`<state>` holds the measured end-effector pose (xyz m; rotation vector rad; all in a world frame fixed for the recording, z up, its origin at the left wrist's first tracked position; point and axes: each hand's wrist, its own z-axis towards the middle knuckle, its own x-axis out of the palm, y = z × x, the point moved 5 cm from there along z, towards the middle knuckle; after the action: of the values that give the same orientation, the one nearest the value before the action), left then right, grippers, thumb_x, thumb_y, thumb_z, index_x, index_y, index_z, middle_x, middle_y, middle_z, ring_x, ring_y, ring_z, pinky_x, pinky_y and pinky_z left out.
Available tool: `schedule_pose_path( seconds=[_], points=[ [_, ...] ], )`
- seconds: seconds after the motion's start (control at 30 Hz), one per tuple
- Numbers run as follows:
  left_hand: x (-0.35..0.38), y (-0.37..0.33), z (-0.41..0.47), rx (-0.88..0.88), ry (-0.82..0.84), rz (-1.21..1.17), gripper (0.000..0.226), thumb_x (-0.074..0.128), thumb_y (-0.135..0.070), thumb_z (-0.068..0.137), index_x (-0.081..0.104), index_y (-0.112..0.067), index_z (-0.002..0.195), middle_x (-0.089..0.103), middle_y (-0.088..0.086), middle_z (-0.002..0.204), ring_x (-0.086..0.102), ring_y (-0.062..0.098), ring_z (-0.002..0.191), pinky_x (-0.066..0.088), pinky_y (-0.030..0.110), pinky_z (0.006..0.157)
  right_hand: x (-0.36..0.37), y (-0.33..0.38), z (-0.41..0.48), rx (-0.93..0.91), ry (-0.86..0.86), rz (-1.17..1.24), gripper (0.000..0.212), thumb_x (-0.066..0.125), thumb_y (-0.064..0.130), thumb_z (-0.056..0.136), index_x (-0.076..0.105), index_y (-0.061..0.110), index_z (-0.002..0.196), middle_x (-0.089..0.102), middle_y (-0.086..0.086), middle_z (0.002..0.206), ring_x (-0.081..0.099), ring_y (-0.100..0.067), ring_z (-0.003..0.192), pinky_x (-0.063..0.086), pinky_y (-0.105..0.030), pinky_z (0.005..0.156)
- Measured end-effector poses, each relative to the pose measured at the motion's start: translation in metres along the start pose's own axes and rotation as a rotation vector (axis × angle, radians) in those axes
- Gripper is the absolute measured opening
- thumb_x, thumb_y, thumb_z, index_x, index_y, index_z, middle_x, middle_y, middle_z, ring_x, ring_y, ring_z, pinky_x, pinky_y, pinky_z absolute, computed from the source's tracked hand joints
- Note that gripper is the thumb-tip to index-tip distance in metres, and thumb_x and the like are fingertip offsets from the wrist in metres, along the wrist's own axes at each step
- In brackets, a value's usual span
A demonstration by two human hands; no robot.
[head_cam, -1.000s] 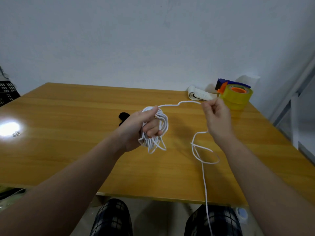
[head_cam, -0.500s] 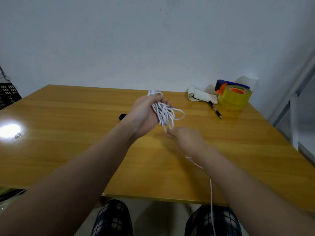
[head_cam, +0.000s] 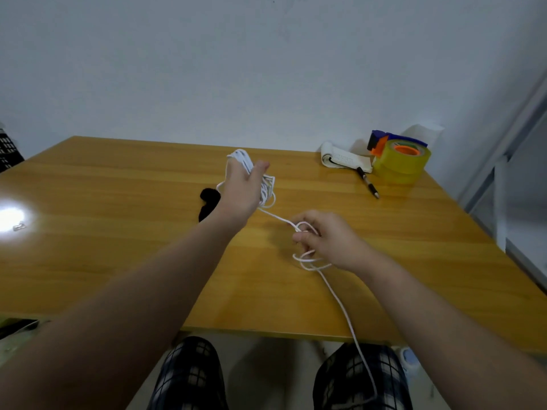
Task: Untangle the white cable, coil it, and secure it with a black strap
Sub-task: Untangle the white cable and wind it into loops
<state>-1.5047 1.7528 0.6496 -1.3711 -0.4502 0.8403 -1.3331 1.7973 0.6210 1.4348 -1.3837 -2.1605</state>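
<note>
— What lies toward the left edge of the glossy orange-brown wooden tabletop (head_cam: 118, 232)?

— A bright glare patch with a small pale object (head_cam: 19, 226) beside it, too small to identify. Further in, near the middle, a black fabric strap (head_cam: 207, 202) lies flat on the wood, partly hidden behind the left wrist.

— And the left hand (head_cam: 241, 193)?

— The left arm reaches far forward over the tabletop, its back toward the camera, thumb raised. The hand is clasped around a bundle of loops of the thin white cable (head_cam: 245, 162); the coils show above the fingers and spill out on the thumb side.

— Where does the cable go from there?

— One strand runs from the bundle down and rightward to the right hand (head_cam: 328, 241), which is held nearer the front edge, palm side turned left, fingers curled. The strand is pinched at its fingertips, with a small loop standing over the knuckles. Below that hand two loose loops rest on the wood, and the tail crosses the front edge and hangs down past the checked trousers (head_cam: 361, 380).

— What sits at the far right corner?

— A white rolled notepad (head_cam: 343, 158), a dark pen (head_cam: 368, 186) just in front of it, and a yellowish roll of packing tape in a blue and orange dispenser (head_cam: 399, 161), all well apart from both hands.
</note>
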Motion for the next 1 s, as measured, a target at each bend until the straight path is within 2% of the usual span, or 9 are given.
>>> schedule_pose_path(
  seconds=[0.1, 0.17, 0.23, 0.3, 0.47, 0.53, 0.67, 0.87, 1.0],
  points=[
    [0.000, -0.006, -0.003, 0.105, 0.008, 0.103, 0.037, 0.049, -0.033, 0.096, 0.043, 0.000, 0.112, 0.041, -0.005, 0.087, 0.052, 0.021, 0.090, 0.046, 0.040, 0.081, -0.006, -0.003, -0.002, 0.038, 0.045, 0.039, 0.020, 0.057, 0.006, 0.092, 0.062, 0.005, 0.111, 0.070, -0.016, 0.090, 0.064, -0.013, 0.066, 0.055, -0.028, 0.070],
    [-0.003, -0.009, -0.004, 0.177, -0.010, 0.138, 0.034, 0.048, -0.029, 0.097, 0.045, 0.002, 0.112, 0.041, -0.004, 0.090, 0.052, 0.023, 0.093, 0.045, 0.038, 0.081, -0.008, -0.004, -0.004, 0.081, 0.025, 0.134, 0.017, 0.049, 0.001, 0.095, 0.062, -0.003, 0.105, 0.067, -0.013, 0.083, 0.060, -0.006, 0.057, 0.053, -0.023, 0.060],
    [-0.006, -0.012, -0.006, 0.275, 0.001, 0.231, 0.026, 0.046, -0.024, 0.099, 0.044, 0.001, 0.108, 0.047, 0.003, 0.100, 0.050, 0.020, 0.093, 0.039, 0.026, 0.076, -0.015, 0.000, -0.005, 0.068, -0.066, 0.067, 0.018, 0.048, 0.004, 0.096, 0.065, 0.002, 0.098, 0.064, -0.002, 0.074, 0.052, 0.001, 0.047, 0.044, -0.017, 0.054],
    [-0.010, -0.010, -0.004, 0.314, 0.037, 0.352, 0.020, 0.045, -0.020, 0.099, 0.041, -0.002, 0.105, 0.048, 0.009, 0.099, 0.047, 0.020, 0.088, 0.038, 0.028, 0.074, -0.025, 0.006, -0.005, 0.010, -0.128, -0.124, 0.019, 0.050, 0.010, 0.095, 0.069, 0.009, 0.093, 0.057, 0.007, 0.070, 0.048, 0.000, 0.055, 0.035, -0.010, 0.056],
    [-0.006, 0.003, 0.001, 0.269, 0.205, 0.851, 0.010, 0.048, -0.003, 0.093, 0.052, 0.001, 0.100, 0.060, 0.011, 0.090, 0.052, 0.021, 0.074, 0.043, 0.033, 0.063, -0.033, 0.034, -0.005, -0.164, -0.200, -0.199, 0.021, 0.051, 0.010, 0.094, 0.068, 0.012, 0.081, 0.051, 0.007, 0.066, 0.051, -0.010, 0.063, 0.046, -0.015, 0.058],
    [-0.001, 0.003, -0.011, 0.263, 0.350, 0.771, 0.008, 0.046, -0.010, 0.097, 0.046, -0.004, 0.103, 0.054, 0.005, 0.096, 0.047, 0.016, 0.081, 0.035, 0.028, 0.063, -0.036, 0.036, 0.001, -0.135, -0.232, -0.020, 0.023, 0.049, 0.008, 0.095, 0.063, 0.014, 0.078, 0.052, 0.001, 0.064, 0.055, -0.013, 0.053, 0.052, -0.025, 0.049],
    [-0.008, 0.004, -0.027, 0.213, 0.468, 0.521, 0.009, 0.045, -0.023, 0.099, 0.042, -0.017, 0.092, 0.053, 0.004, 0.092, 0.050, 0.018, 0.081, 0.040, 0.031, 0.068, -0.051, 0.025, 0.001, -0.034, -0.234, 0.062, 0.018, 0.052, 0.013, 0.095, 0.068, 0.012, 0.088, 0.056, -0.002, 0.065, 0.043, -0.008, 0.036, 0.037, -0.022, 0.035],
    [-0.046, 0.020, -0.005, -0.212, -0.002, -0.474, 0.035, 0.040, -0.021, 0.102, 0.059, -0.001, 0.080, 0.063, 0.011, 0.077, 0.066, 0.015, 0.054, 0.056, 0.033, 0.062, -0.066, 0.008, -0.002, 0.014, -0.271, -0.448, 0.015, 0.056, 0.031, 0.092, 0.070, 0.033, 0.087, 0.050, 0.011, 0.079, 0.051, -0.013, 0.080, 0.044, -0.036, 0.069],
    [-0.048, 0.025, -0.007, -0.196, 0.029, -0.271, 0.035, 0.039, -0.022, 0.102, 0.059, -0.001, 0.083, 0.062, 0.014, 0.079, 0.066, 0.021, 0.062, 0.055, 0.035, 0.065, -0.058, 0.026, -0.003, -0.160, -0.354, -0.423, 0.015, 0.056, 0.032, 0.092, 0.070, 0.031, 0.089, 0.040, 0.012, 0.079, 0.049, -0.015, 0.079, 0.046, -0.042, 0.067]
  ],
)
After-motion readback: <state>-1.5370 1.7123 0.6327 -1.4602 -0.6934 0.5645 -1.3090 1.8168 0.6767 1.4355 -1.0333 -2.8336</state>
